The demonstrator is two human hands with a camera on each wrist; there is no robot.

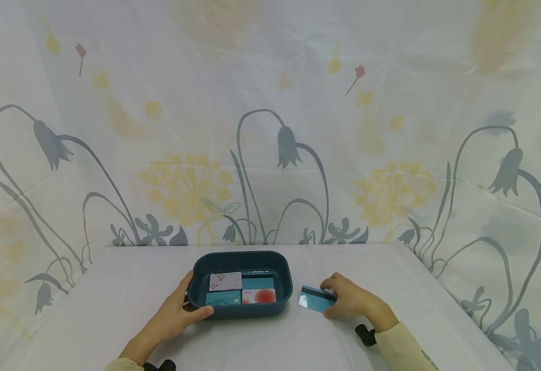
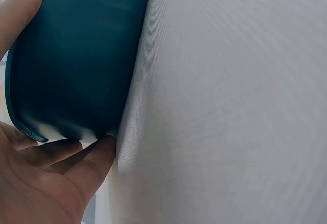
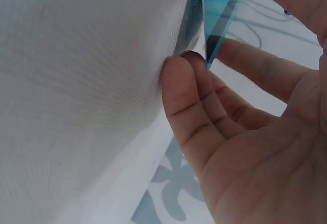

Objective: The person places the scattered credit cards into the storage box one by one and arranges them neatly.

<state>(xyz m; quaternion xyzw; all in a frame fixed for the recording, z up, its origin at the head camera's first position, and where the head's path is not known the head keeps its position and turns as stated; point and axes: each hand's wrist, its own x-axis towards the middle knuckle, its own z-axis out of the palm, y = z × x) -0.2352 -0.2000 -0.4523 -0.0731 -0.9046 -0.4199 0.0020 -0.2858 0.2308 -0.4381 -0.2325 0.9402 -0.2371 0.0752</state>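
Observation:
A dark teal plastic box (image 1: 241,311) with rounded corners sits on the table, my left hand (image 1: 176,308) gripping its left end. The left wrist view shows the thumb at the rim and the fingers (image 2: 94,165) against the end wall, low by the cloth. Inside lie a pale flowered card (image 1: 225,281), a blue card with a black stripe (image 1: 258,282), a teal card (image 1: 222,299) and a white card with a red circle (image 1: 259,296). To the right of the box, my right hand (image 1: 348,296) pinches another blue striped card (image 1: 314,299) by its right end, close over the cloth.
A white cloth covers the table (image 1: 261,345). Behind it hangs a pale curtain (image 1: 270,190) printed with grey and yellow flowers. Black wrist mounts (image 1: 366,335) show below both forearms, which wear light yellow sleeves (image 1: 405,348).

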